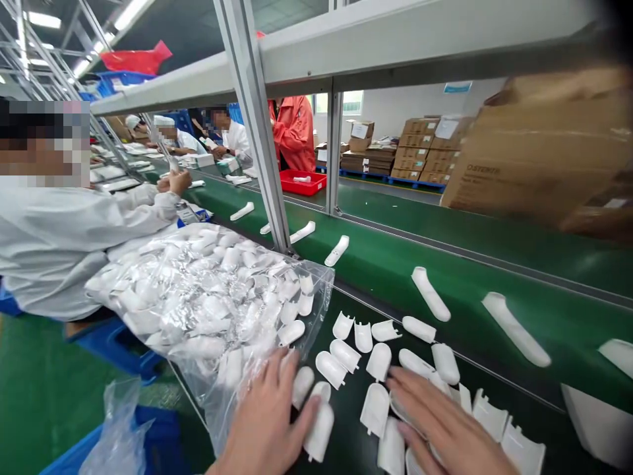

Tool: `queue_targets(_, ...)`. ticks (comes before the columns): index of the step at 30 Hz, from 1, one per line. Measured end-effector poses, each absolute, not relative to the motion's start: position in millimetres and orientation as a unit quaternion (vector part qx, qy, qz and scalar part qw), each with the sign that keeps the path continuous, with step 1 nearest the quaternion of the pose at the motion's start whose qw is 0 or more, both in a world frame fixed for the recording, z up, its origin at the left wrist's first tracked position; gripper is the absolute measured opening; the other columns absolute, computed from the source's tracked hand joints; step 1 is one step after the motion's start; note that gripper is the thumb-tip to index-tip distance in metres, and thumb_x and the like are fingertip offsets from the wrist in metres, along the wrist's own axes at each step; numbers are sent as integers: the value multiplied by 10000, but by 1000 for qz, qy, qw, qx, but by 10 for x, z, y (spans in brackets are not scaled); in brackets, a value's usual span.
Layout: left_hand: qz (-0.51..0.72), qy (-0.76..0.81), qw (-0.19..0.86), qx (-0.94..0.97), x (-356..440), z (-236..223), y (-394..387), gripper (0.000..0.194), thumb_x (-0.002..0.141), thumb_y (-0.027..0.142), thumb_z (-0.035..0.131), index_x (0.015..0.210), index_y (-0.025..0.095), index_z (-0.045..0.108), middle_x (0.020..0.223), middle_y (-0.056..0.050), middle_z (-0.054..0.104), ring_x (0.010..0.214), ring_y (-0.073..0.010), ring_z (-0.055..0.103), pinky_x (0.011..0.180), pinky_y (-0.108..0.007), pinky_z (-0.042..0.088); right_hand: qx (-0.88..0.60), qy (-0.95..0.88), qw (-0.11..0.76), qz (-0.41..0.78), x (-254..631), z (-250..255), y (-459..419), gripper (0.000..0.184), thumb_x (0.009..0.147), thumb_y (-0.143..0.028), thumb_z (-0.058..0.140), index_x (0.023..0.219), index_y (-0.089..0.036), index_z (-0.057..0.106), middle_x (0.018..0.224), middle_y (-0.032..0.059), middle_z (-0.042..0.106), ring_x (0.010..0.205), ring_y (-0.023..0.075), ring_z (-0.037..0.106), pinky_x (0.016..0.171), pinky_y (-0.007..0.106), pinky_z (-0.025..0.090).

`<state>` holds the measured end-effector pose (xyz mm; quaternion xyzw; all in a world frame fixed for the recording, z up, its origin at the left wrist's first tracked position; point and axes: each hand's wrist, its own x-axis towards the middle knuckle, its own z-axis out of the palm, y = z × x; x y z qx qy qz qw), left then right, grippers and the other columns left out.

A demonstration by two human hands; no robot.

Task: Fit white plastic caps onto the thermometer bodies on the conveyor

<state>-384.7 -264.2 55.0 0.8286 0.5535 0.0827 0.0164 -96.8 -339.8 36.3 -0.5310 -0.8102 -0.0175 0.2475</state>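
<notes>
My left hand [264, 422] lies flat with fingers spread at the mouth of a clear plastic bag [208, 303] full of small white plastic shells. Its fingertips touch loose white shells [321, 429] on the dark bench top. My right hand [445, 429] rests open, fingers stretched out, over several more white shells [376, 409] scattered on the bench. Neither hand grips anything.
Long white housings [431, 295] ride on the green conveyor belt [395, 264] behind the bench. A co-worker in white [59, 237] sits at left; others work farther down. A metal post [257, 125], red tray [302, 182], cardboard box [539, 152] and blue bins [119, 343] stand around.
</notes>
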Motion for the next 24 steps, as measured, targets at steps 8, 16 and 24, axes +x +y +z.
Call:
queue_targets(8,138,708,-62,689,-4142,293,-2332,776,877,666,400,1440,137,475,1512,-197,387,1453,-445,141,1068,-693,282,-444,-844,260,147,-2367,246,-1372,578,934,-338,540,1482,-215,403,1599,118,270,1475,359,190,1161,582,284)
queue_targets(16,186,739,13,647,-4052,265,-2179,918,882,676,391,1579,138,132,1602,-158,191,1456,-398,183,1076,-589,388,-474,-732,415,260,-2586,26,-480,467,979,-374,468,1423,-229,460,1483,124,469,1384,280,399,1149,535,288)
queue_targets(24,219,731,23,646,-3859,256,-1998,772,939,595,332,1580,217,128,1593,-94,262,1471,-368,164,1102,-582,358,-450,-686,454,347,-2732,16,-628,333,994,-358,413,1143,-230,681,1238,58,653,1165,189,595,1022,338,446)
